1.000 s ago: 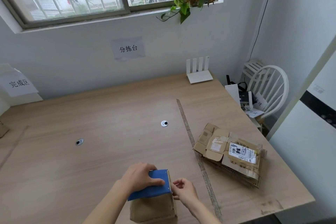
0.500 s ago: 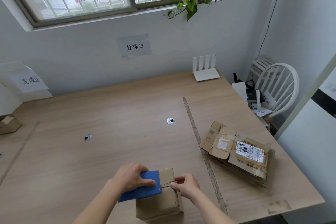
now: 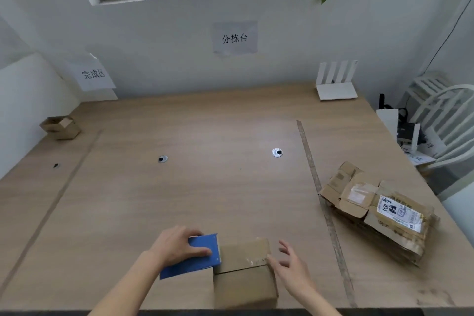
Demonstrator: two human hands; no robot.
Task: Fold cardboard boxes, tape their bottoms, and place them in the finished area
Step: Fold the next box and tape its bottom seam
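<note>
One cardboard box (image 3: 245,272) sits at the near table (image 3: 205,200) edge, clear tape visible across its top face. Left hand (image 3: 179,246) grips a blue tape dispenser (image 3: 191,256), fingers curled over its top, thumb along the near side; the dispenser's right edge touches the box's left top edge. Right hand (image 3: 292,267) is just right of the box, fingers spread and loose, holding nothing; thumb tip looks to touch the box's right top edge, the other fingers are clear of it. Right of the box, beyond a worn strip (image 3: 323,210) running across the table, lies one stack of flattened cartons (image 3: 377,210), shipping label on top; count of sheets can't be told. Far left of the box, one small folded box (image 3: 60,127) stands below a paper sign (image 3: 93,74) on the wall; its top flaps are up, contents can't be seen. A second sign (image 3: 234,38) is on the wall straight beyond the box. Three round cable holes in the table: two (image 3: 162,159) (image 3: 277,152) beyond the box, one (image 3: 56,165) further left. One white router (image 3: 335,83) at the far right of the table.
</note>
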